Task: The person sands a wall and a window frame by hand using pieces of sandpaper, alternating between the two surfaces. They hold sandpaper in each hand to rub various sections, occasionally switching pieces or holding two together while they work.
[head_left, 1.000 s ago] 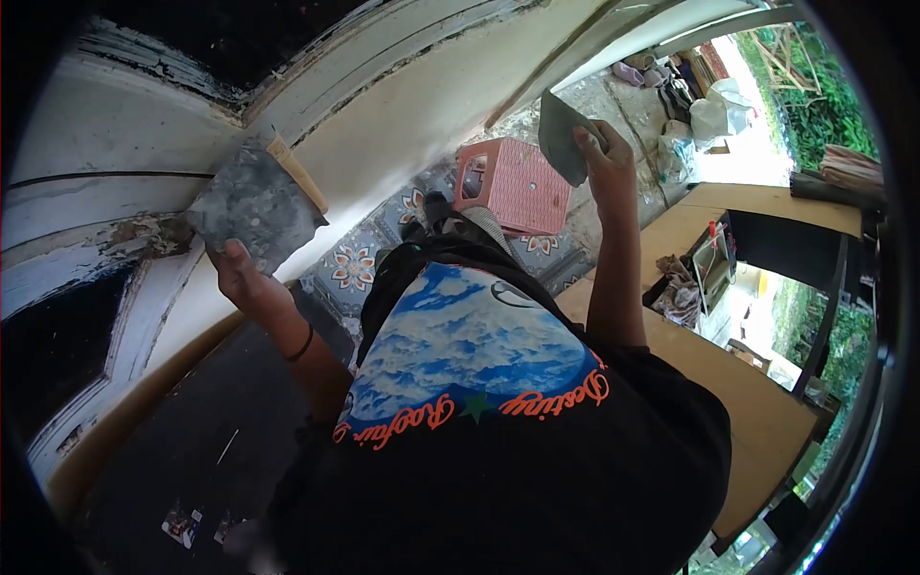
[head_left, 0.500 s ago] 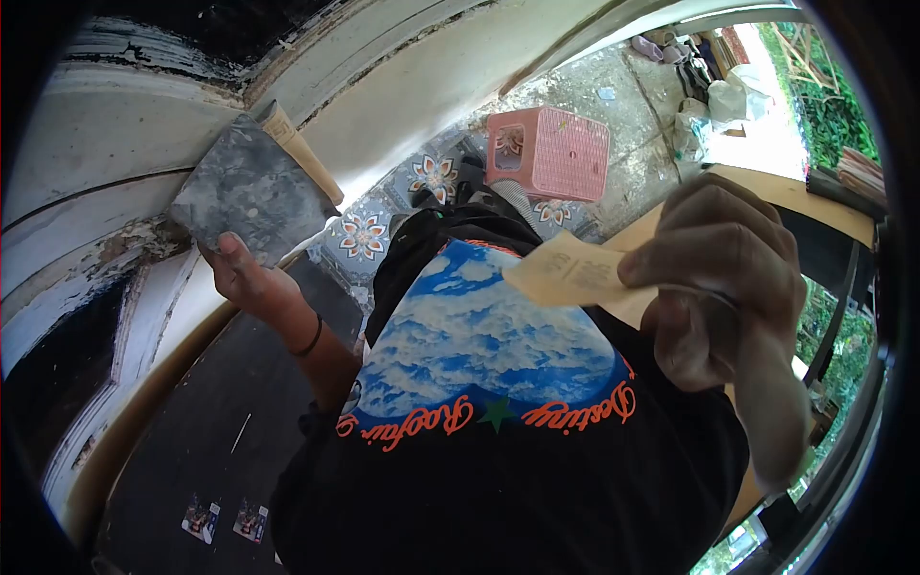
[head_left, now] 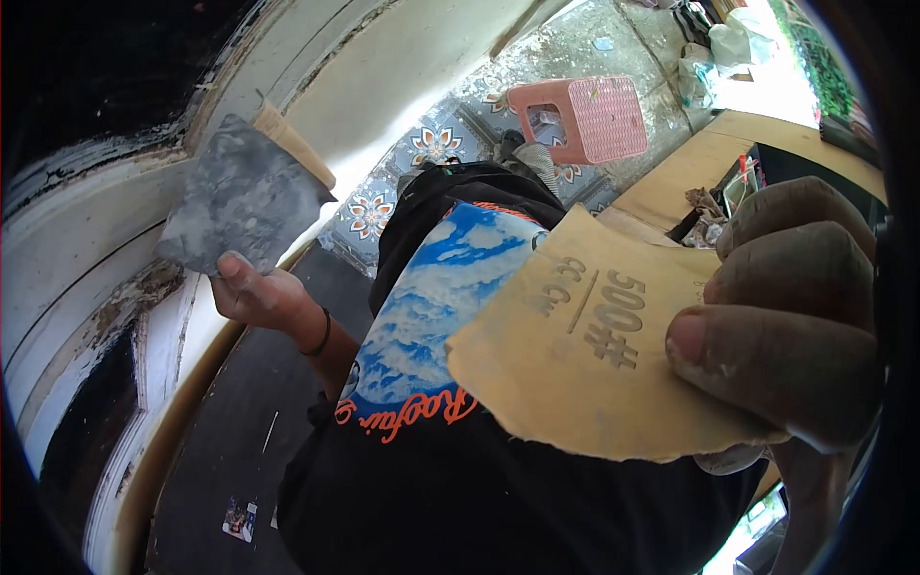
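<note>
While the right hand [head_left: 791,326] pinches tan sandpaper [head_left: 565,374] | left hand [head_left: 257,295] pinches mottled gray piece [head_left: 235,196] at lower edge

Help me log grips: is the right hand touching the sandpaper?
Touching. The head view shows the right hand gripping the sandpaper, one fingertip resting on its printed face.

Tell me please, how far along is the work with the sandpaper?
Seemingly done: some sanding, judging by the dusty fingers of the right hand.
In hand: that hand holds sandpaper, its 500# print showing; the left hand holds a grey sheet.
Left: probably much, if the woodwork is being sanded, as it looks rough and peeling.
</note>
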A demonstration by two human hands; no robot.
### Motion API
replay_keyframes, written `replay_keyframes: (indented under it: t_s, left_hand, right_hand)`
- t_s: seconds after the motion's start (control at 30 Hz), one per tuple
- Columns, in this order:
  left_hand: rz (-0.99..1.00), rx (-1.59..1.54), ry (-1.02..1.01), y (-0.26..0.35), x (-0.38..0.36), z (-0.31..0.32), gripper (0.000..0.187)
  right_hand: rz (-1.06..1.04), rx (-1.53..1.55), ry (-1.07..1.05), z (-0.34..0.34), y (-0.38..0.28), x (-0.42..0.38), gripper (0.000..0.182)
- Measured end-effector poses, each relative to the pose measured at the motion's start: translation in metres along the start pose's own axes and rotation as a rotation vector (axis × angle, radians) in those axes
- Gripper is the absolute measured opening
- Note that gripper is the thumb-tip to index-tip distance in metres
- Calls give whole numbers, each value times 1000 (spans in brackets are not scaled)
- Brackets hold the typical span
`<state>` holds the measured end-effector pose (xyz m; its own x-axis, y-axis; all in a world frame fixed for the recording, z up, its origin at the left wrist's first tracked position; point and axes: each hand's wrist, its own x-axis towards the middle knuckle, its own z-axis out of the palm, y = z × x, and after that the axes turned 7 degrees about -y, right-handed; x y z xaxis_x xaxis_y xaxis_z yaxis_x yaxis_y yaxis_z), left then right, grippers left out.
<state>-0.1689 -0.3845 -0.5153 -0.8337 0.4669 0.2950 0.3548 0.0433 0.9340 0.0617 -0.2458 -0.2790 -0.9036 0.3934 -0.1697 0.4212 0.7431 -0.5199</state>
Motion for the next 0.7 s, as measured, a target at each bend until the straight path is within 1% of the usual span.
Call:
replay_keyframes:
  t_s: [0.07, 0.13, 0.2, 0.27, 0.33, 0.4, 0.47, 0.5, 0.57, 0.6, 0.63, 0.67, 0.7]
  left_hand:
    - [132, -32, 0, 2, 3, 18, 61]
    - [148, -40, -20, -1, 0, 24, 62]
    - [166, 163, -8, -12, -3, 26, 62]
    - [191, 135, 3, -4, -2, 39, 62]
    - [224, 109, 13, 14, -6, 64, 61]
    - [117, 6, -4, 35, -15, 92, 61]
    - [125, 42, 8, 45, -26, 119, 60]
    - [116, 77, 22, 48, -28, 128, 59]
    - [117, 133, 42, 65, -42, 160, 57]
    - [109, 183, 60, 74, -49, 178, 55]
    - [98, 39, 91, 81, -55, 199, 52]
    - [107, 39, 88, 88, -62, 217, 52]
    - [96, 11, 90, 95, -68, 233, 52]
  right_hand:
    - [55, 21, -104, -8, 6, 0, 28]
    - [74, 42, -94, -11, 16, -8, 29]
    - [97, 56, -81, -17, 27, -19, 29]
    - [147, 81, -66, -20, 34, -24, 28]
    - [137, 81, -42, -27, 54, -40, 27]
    - [122, 76, -19, -38, 76, -57, 26]
    - [117, 90, -100, -56, 102, -74, 24]
    - [106, 92, -102, -57, 113, -76, 24]
    - [17, 228, 73, -56, 145, -97, 19]
    - [21, 226, 82, -53, 162, -108, 19]
    - [-72, 238, 206, -49, 180, -118, 18]
    - [-169, 251, 332, -51, 196, -128, 17]
    - [-173, 253, 343, -58, 210, -139, 17]
